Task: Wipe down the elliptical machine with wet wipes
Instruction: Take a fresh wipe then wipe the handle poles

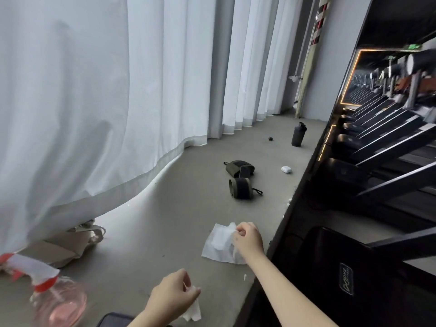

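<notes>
A white wet wipe [218,244] lies spread on the grey concrete ledge [146,232]. My right hand [247,239] is at its right edge, fingers curled and pinching the sheet near its top corner. My left hand [173,296] is lower, near the ledge's front edge, and grips a small crumpled white wipe [192,310] that hangs down below the fingers. A black exercise machine [354,279] with a small logo plate stands directly to the right of the ledge, below my right forearm.
A clear spray bottle with pink liquid and a red-white trigger [47,291] stands at lower left. White curtains [94,90] hang along the ledge. Farther back lie olive wrist wraps [240,178], a white earbud case [286,169] and a dark shaker bottle [298,134]. Treadmills [377,142] line the right.
</notes>
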